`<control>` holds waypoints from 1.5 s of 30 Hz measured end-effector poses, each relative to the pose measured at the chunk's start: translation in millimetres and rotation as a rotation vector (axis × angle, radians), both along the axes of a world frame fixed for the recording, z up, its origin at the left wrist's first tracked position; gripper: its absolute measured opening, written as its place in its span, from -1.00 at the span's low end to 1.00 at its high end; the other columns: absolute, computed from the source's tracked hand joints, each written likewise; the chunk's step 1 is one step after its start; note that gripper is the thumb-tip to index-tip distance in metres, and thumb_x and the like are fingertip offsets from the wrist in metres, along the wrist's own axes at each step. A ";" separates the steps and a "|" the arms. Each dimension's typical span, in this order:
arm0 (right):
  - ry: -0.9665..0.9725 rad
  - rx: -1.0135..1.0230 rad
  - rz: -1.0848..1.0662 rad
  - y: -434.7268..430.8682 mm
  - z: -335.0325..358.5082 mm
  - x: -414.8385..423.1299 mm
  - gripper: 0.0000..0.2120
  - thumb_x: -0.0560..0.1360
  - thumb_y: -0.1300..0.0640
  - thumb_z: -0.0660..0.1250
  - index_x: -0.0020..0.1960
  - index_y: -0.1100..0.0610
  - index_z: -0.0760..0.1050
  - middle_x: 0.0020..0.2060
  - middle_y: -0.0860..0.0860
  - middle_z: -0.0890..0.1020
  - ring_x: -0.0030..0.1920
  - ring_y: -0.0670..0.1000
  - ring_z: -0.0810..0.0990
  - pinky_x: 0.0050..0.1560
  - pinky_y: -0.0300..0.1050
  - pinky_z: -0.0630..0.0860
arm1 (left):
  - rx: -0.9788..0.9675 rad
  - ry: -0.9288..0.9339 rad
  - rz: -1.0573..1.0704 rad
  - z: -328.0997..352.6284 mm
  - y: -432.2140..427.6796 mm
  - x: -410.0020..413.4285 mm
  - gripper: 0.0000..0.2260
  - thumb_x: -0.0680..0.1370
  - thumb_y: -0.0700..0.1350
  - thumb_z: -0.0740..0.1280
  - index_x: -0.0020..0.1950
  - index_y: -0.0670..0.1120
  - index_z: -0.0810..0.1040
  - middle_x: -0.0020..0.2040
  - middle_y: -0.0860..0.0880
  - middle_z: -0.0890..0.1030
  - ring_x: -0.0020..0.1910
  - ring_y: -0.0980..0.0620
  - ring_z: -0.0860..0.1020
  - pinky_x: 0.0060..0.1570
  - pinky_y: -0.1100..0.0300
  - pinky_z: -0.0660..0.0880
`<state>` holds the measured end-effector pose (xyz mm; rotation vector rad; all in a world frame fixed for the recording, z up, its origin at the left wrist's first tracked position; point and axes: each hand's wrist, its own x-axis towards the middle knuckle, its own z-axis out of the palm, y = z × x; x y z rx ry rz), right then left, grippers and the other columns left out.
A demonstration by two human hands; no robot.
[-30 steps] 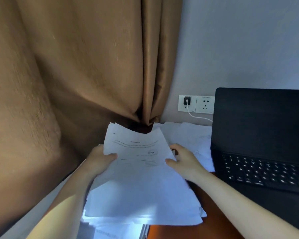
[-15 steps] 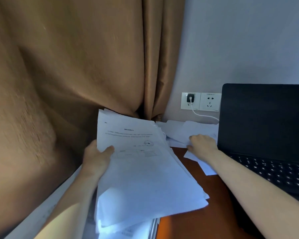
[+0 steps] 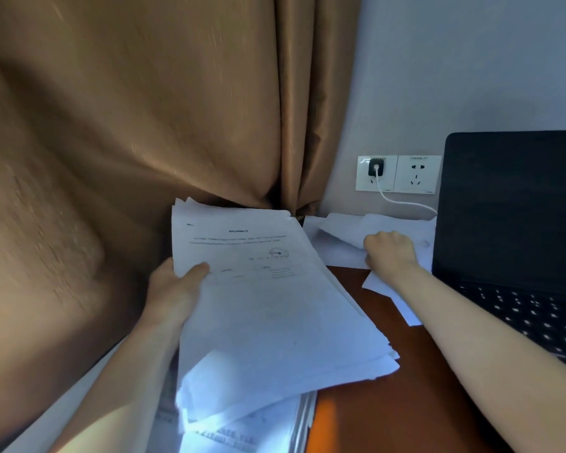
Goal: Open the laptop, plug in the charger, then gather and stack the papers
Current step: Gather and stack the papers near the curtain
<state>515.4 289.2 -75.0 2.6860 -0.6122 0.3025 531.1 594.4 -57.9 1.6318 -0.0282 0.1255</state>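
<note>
Gathering papers: left hand (image 3: 174, 289) grips the stack (image 3: 275, 305) by its edge, thumb on top, tilted above the counter (image 3: 389, 403). Right hand (image 3: 389, 251) fingers (image 3: 384, 237) curl onto loose sheets (image 3: 337, 246) beside the open laptop (image 3: 510, 207). Risk: the one-handed hold lets the fanned stack slide apart.

Open laptop (image 3: 510, 207), plugged-in charger (image 3: 375, 167), fanned papers (image 3: 268, 305)

I see bare desk (image 3: 389, 420) between the paper stack (image 3: 275, 322) and the laptop (image 3: 510, 207) on the right; curtain (image 3: 128, 125) crowds the left.
</note>
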 end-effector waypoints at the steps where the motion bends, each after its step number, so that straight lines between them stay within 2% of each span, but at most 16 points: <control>1: -0.015 0.013 -0.021 -1.9 -1.8 -0.4 -0.76 0.53 0.33 0.21 0.15 0.18 0.52 0.10 0.10 0.59 0.12 0.12 0.57 -0.05 -0.14 0.46 | -0.012 0.001 0.002 0.2 0.3 0.7 -0.87 0.56 -0.25 0.29 0.09 -0.16 0.54 -0.05 -0.11 0.58 -0.22 -0.02 0.54 -0.13 0.18 0.43; 5: -0.176 0.155 -0.051 -12.3 -1.9 -9.9 -0.77 0.41 0.40 0.33 0.02 0.20 0.54 -0.04 0.11 0.61 0.03 0.14 0.59 -0.19 -0.13 0.39 | 0.007 0.022 -0.018 0.5 3.3 1.8 -0.88 0.56 -0.25 0.29 0.09 -0.14 0.54 -0.05 -0.10 0.58 -0.23 0.01 0.53 -0.21 0.21 0.42; 8: -0.357 0.070 0.162 -9.1 0.3 -12.0 -0.71 0.02 0.58 0.40 -0.37 0.29 0.52 -0.54 0.08 0.35 -0.35 0.16 0.56 -0.39 -0.18 0.26 | 0.091 0.067 -0.086 1.0 8.5 1.4 -0.91 0.57 -0.24 0.29 0.03 -0.13 0.55 -0.09 -0.09 0.60 -0.20 -0.02 0.56 -0.24 0.23 0.44; 10: -0.415 -0.015 0.286 -0.1 4.6 -14.2 -0.63 -0.23 0.57 0.36 -0.57 0.22 0.39 -0.65 0.04 0.23 -0.55 0.08 0.42 -0.44 -0.25 0.15 | 0.138 0.094 -0.122 1.6 12.1 1.4 -0.92 0.56 -0.24 0.28 -0.05 -0.15 0.57 -0.14 -0.08 0.61 -0.20 -0.04 0.57 -0.26 0.22 0.45; 12: -0.393 -0.017 0.342 10.7 5.7 -16.2 -0.56 -0.25 0.52 0.40 -0.58 0.13 0.31 -0.66 0.04 0.27 -0.61 0.04 0.32 -0.45 -0.32 0.00 | 0.165 0.110 -0.145 3.6 13.3 -0.5 -0.87 0.56 -0.25 0.28 -0.15 -0.10 0.57 -0.17 -0.07 0.61 -0.23 -0.04 0.57 -0.30 0.21 0.44; 18: -0.345 -0.115 0.560 70.9 9.0 -40.0 -0.65 -0.13 0.30 0.53 -0.52 0.07 0.39 -0.63 -0.02 0.38 -0.62 0.04 0.39 -0.36 -0.33 -0.22 | 0.212 0.174 -0.142 5.4 15.0 -0.6 -0.90 0.57 -0.24 0.26 -0.06 -0.20 0.56 -0.24 -0.09 0.57 -0.28 -0.06 0.54 -0.32 0.21 0.41; 22: -0.275 -0.174 0.739 101.3 -0.2 -66.2 -0.64 -0.14 0.24 0.55 -0.47 0.05 0.44 -0.59 -0.04 0.45 -0.58 0.02 0.45 -0.50 -0.30 0.03 | 0.186 0.228 -0.070 8.7 11.5 -4.0 -0.69 0.62 -0.04 0.17 0.14 -0.26 0.52 -0.13 -0.18 0.57 -0.17 -0.16 0.53 -0.22 0.13 0.40; 24: -0.238 -0.143 0.840 114.0 -3.9 -76.8 -0.71 -0.04 0.18 0.56 -0.42 0.02 0.50 -0.57 -0.06 0.48 -0.53 -0.01 0.49 -0.53 -0.31 0.14 | 0.018 0.291 -0.082 13.0 7.5 -9.4 -0.61 0.62 0.07 0.13 0.16 -0.21 0.53 0.00 -0.18 0.59 -0.02 -0.20 0.54 -0.13 0.11 0.41; 26: -0.191 -0.075 0.944 122.9 -2.9 -86.9 -0.92 0.26 0.04 0.45 -0.29 -0.01 0.56 -0.50 -0.07 0.52 -0.42 -0.01 0.51 -0.49 -0.28 0.26 | -0.114 0.346 -0.155 17.6 9.5 -17.0 -0.68 0.62 0.06 0.14 0.01 -0.15 0.56 -0.07 -0.12 0.59 -0.14 -0.14 0.53 -0.22 0.15 0.39; 28: -0.105 0.167 0.979 122.7 3.6 -91.3 -0.66 0.52 -0.12 0.09 -0.24 0.03 0.50 -0.39 -0.03 0.51 -0.28 0.01 0.48 -0.34 -0.19 0.33 | -0.055 0.369 -0.238 16.5 16.7 -19.8 -0.75 0.60 -0.04 0.22 0.06 -0.20 0.56 -0.14 -0.15 0.64 -0.20 -0.14 0.53 -0.21 0.14 0.42; 30: -0.038 0.439 0.895 112.2 8.0 -92.0 -0.54 0.56 -0.17 -0.06 -0.28 0.11 0.38 -0.34 0.02 0.44 -0.20 0.04 0.42 -0.23 -0.11 0.35 | 0.079 0.349 -0.268 12.3 24.7 -18.5 -0.77 0.58 -0.18 0.26 0.16 -0.29 0.53 -0.21 -0.20 0.65 -0.22 -0.18 0.55 -0.21 0.12 0.46; 32: -0.107 0.458 0.779 90.2 4.4 -87.0 -0.61 0.60 -0.09 0.04 -0.21 0.11 0.48 -0.21 0.06 0.51 -0.07 0.09 0.45 -0.10 -0.05 0.39 | 0.150 0.323 -0.293 10.7 28.3 -17.2 -0.76 0.57 -0.29 0.24 0.21 -0.32 0.50 -0.05 -0.27 0.63 -0.22 -0.18 0.57 -0.22 0.13 0.49; 34: -0.114 0.443 0.536 61.5 -0.6 -82.5 -0.72 0.60 0.01 0.12 0.04 0.10 0.57 0.03 0.08 0.55 0.10 0.15 0.45 0.02 -0.07 0.38 | 0.159 0.312 -0.320 10.7 28.0 -16.2 -0.77 0.57 -0.32 0.23 0.22 -0.29 0.50 0.04 -0.28 0.60 -0.19 -0.17 0.58 -0.20 0.11 0.51; 38: -0.024 0.456 0.104 22.9 -5.9 -85.2 -0.53 0.58 -0.15 0.09 0.41 0.05 0.29 0.31 0.10 0.41 0.27 0.18 0.40 0.17 -0.03 0.39 | 0.128 0.276 -0.333 9.1 26.2 -11.4 -0.77 0.57 -0.32 0.24 0.22 -0.16 0.48 0.09 -0.24 0.59 -0.05 -0.24 0.57 -0.02 0.00 0.49; 41: -0.041 0.514 0.056 21.0 -6.4 -83.5 -0.41 0.57 -0.24 0.05 0.51 0.02 0.13 0.40 0.09 0.35 0.32 0.20 0.38 0.21 -0.01 0.38 | 0.157 0.199 -0.252 9.3 25.2 -7.4 -0.76 0.58 -0.30 0.23 0.23 -0.15 0.49 0.07 -0.22 0.59 0.03 -0.25 0.56 0.08 -0.04 0.47; 45: -0.049 0.606 0.079 26.0 -7.9 -83.0 -0.35 0.55 -0.29 0.04 0.53 -0.01 0.05 0.45 0.06 0.27 0.37 0.18 0.31 0.26 0.01 0.35 | 0.180 0.096 -0.184 8.6 31.3 1.3 -0.75 0.58 -0.30 0.21 0.25 -0.26 0.49 0.04 -0.21 0.56 -0.21 -0.12 0.53 -0.12 0.12 0.45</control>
